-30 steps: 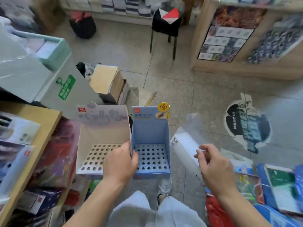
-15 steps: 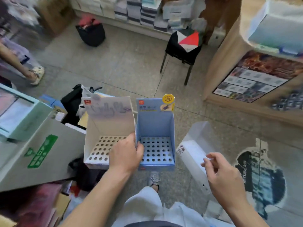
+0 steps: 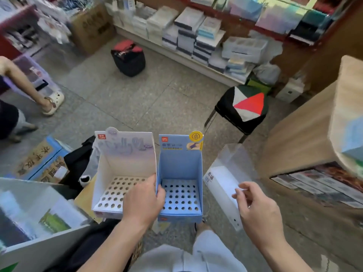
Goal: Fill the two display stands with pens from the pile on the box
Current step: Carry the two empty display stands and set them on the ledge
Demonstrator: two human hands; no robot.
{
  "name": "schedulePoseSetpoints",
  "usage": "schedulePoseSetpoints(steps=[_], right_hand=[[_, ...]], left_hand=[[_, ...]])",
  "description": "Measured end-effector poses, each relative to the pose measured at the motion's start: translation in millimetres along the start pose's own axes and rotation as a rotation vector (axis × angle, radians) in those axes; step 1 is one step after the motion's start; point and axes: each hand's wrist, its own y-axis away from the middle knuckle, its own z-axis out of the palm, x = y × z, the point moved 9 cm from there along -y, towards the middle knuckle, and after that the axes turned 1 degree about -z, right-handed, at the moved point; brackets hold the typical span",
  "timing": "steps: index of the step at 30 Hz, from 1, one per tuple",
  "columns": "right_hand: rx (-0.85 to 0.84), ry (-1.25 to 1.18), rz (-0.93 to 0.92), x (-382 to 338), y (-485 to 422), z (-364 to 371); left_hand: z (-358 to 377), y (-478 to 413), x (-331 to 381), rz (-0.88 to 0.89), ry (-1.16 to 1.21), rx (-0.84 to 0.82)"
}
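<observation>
The step in hand looks like the setup before any filling: both stands are held up off the floor and neither has a pen in it. The left hand (image 3: 143,201) grips the 2 stands together where they meet, thumb over the shared walls and down inside the blue stand (image 3: 179,181), fingers hidden beneath. The white stand (image 3: 122,171) sits touching the blue one on its left. The right hand (image 3: 259,209) hovers just right of the blue stand, fingers loosely curled and pinched toward each other; whether they hold the edge of the clear packet (image 3: 227,177) beside them I cannot tell.

No pen pile and no box carrying one can be made out in this view, so the next move, as I judge it, calls for setting the stands down somewhere flat and steady and finding the pens, then freeing a hand to pick them up. Held by 1 hand at the seam, the 2 stands could slip apart or tilt.

Both stands are open-fronted card trays with tall printed back panels. Each floor is a grid of round holes, all empty, 1 pen per hole by the look of it. The white stand is wider, with a pale lilac pattern; the blue one is narrower, with a yellow round tab at its far right corner.
</observation>
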Motion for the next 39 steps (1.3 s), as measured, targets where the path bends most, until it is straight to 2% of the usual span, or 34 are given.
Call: schedulePoseSetpoints(steps=[9, 14, 28, 39], right_hand=[[-0.069, 0.058, -0.172, -114.2, -240.1, 3.1], [-0.105, 0.088, -0.220, -183.5, -349.7, 45.7], [-0.250, 0.143, -0.151, -382.0, -603.9, 141.4], [-0.277, 0.107, -0.313, -597.6, -868.4, 224.8]], left_hand=[[-50.5, -169.4, 25.2, -0.199, 0.078, 0.026], [-82.7, -288.8, 10.6, -0.244, 0.104, 0.024], [-238.5, -634.6, -38.5, -0.306, 0.067, 0.041], [-320.2, -864.3, -72.3, -0.438, 0.146, 0.025]])
